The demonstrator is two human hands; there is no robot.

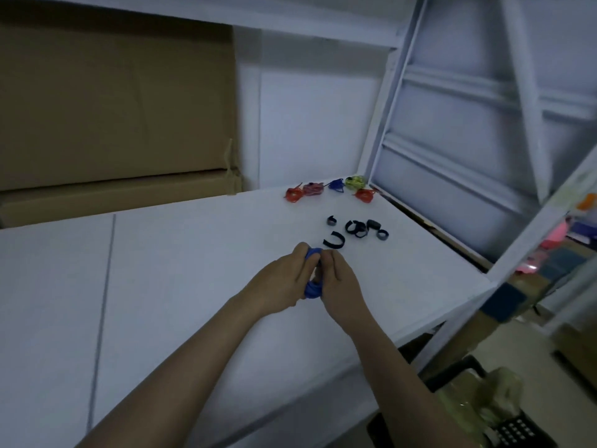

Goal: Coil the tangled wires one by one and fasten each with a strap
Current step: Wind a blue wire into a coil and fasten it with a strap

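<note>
White counter (200,286) fills most of the view, and above it both hands are clamped on one blue wire coil (312,286): the left hand (284,282) curls round its left side, the right hand (339,282) pinches its right side, the two hands close together with the coil between them. Just beyond the hands lies an open black strap (334,242), and a little farther, to the right, a loose cluster of more black straps (357,228), some rolled into rings. Well beyond the hands, near the counter's back edge, sit five small wire bundles (329,188): red, reddish-purple, blue, yellow-green and red. Left of the hands the counter is bare and broad, crossed by one thin seam line. Right of the hands the counter edge runs diagonally, close to the straps, with a white frame (384,124) rising at the far corner. Far left of the hands, at the back, stands a large cardboard box (113,101). Below the counter to the right a dark crate (517,428) holds something in clear wrap; what it is cannot be told. No writing is readable.
</note>
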